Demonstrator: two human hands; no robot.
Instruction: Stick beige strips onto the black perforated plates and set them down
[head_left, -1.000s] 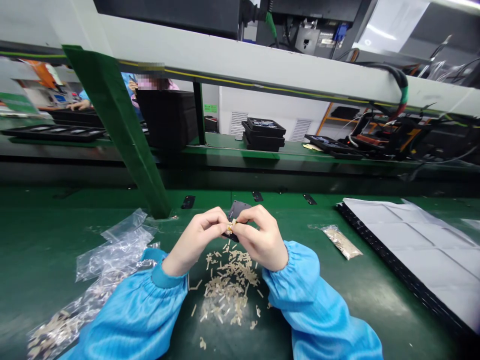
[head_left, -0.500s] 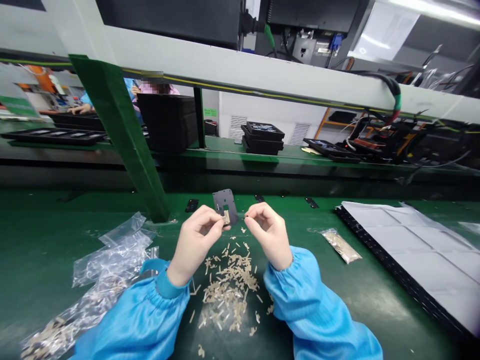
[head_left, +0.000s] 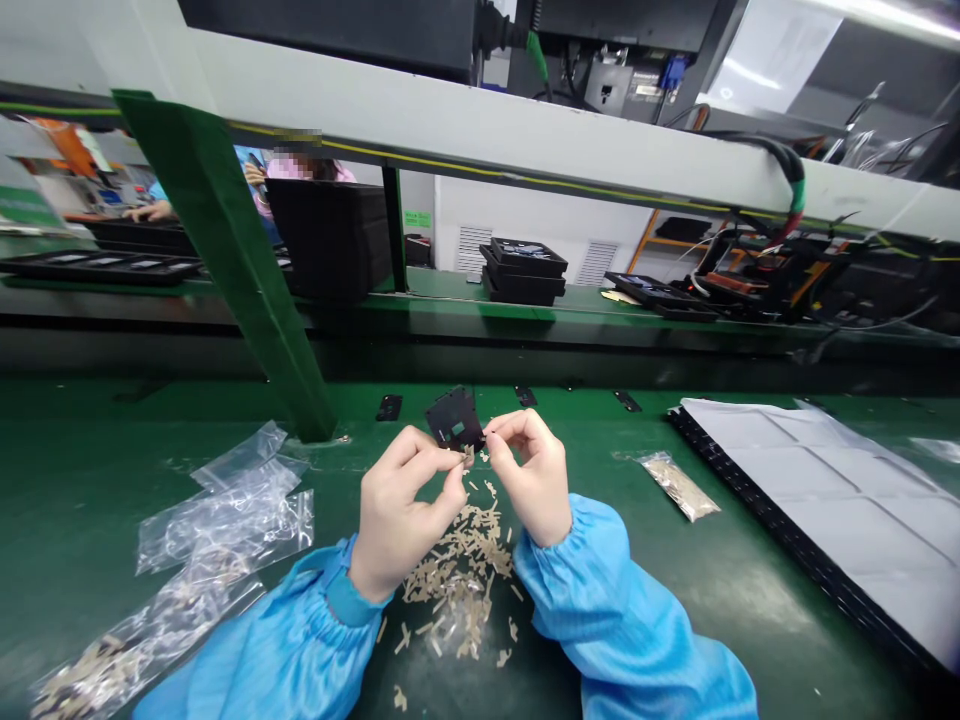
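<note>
A thin black plate [head_left: 452, 418] with a cut-out is held up tilted above the bench. Its lower right corner meets the pinched fingertips of my right hand [head_left: 531, 470]. My left hand [head_left: 409, 500] is closed in a pinch just below the plate, with a small tan strip [head_left: 469, 454] at its fingertips. Whether the strip touches the plate, I cannot tell. Beneath both hands lies a loose heap of small tan pieces [head_left: 465, 560], partly hidden by my left hand.
Clear plastic bags [head_left: 225, 520] with tan pieces lie left, near a slanted green post [head_left: 225, 260]. A filled small bag [head_left: 679, 485] and a grey-covered tray [head_left: 810, 500] are right. Small black plates [head_left: 389, 407] lie behind. Another person [head_left: 307, 165] sits beyond the shelf.
The black plate has tilted and its face now looks darker. My left hand has moved right, bringing its fingertips close to my right hand, which now meets the plate's corner.
</note>
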